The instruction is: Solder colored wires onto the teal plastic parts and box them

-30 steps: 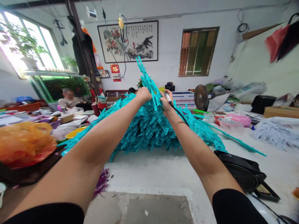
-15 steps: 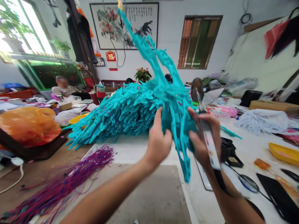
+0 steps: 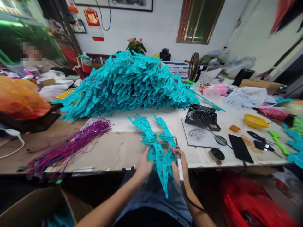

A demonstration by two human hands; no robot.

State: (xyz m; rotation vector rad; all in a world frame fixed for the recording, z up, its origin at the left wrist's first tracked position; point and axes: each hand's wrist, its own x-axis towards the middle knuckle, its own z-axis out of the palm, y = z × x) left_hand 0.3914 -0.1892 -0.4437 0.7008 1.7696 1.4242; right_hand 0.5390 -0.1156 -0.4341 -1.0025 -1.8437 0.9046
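Between my two hands are turquoise plastic parts (image 3: 159,151), long and winged, held above my lap at the table's front edge. My left hand (image 3: 145,165) is closed on their left side, thumb on top. My right hand (image 3: 181,164) grips the right side and also holds a soldering iron (image 3: 180,165), its tip pointing up and away from me and its cord trailing down over my forearm. Behind them rises a big pile of similar turquoise parts (image 3: 132,85). To the left lies a bundle of red and purple wires (image 3: 71,148).
On the right are a black fan (image 3: 201,116), a round tin (image 3: 216,155), a black phone (image 3: 240,148), a yellow tray (image 3: 256,121) and cutters (image 3: 259,140). An orange bag (image 3: 22,101) sits at the left. A red bag (image 3: 255,201) lies below the table at right. Another person (image 3: 34,58) is at far left.
Both hands have come down and toward me with the turquoise parts, from raised before the pile to the table's front edge. The soldering iron stays in my right hand. My view has tilted down.
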